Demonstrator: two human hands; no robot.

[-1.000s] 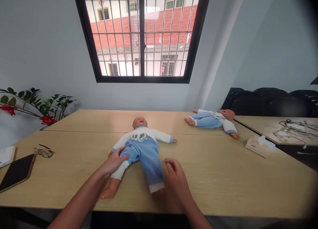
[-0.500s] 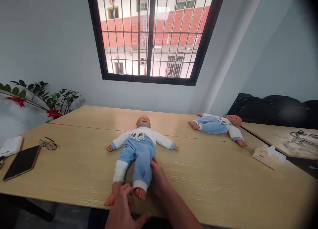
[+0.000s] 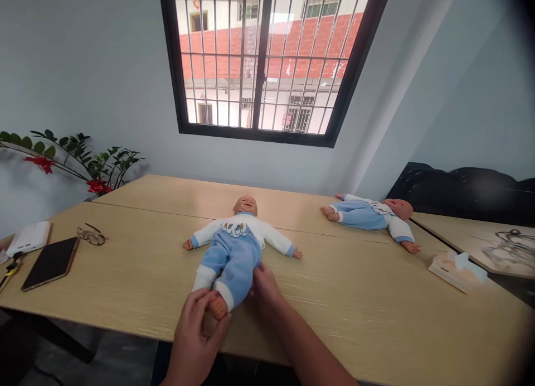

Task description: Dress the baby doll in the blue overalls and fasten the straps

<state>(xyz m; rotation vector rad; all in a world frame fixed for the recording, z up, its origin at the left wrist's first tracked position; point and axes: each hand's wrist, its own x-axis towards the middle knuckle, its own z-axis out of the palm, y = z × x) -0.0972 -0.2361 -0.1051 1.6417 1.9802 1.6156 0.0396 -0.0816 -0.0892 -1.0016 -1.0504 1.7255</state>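
In the head view, we see a baby doll [image 3: 244, 238] lying face up on a pale wooden table [image 3: 355, 302], near us. Our left hand [image 3: 198, 330] pinches its foot [image 3: 218, 307], hiding the other foot; our right hand [image 3: 265, 288] touches its thigh, fingers partly hidden, so we cannot tell its grip. Glasses [image 3: 91, 236], a dark phone [image 3: 50, 264] and a white device [image 3: 29, 238] lie left; a second doll [image 3: 363, 214] and a small box [image 3: 451, 273] right, well apart from our hands.
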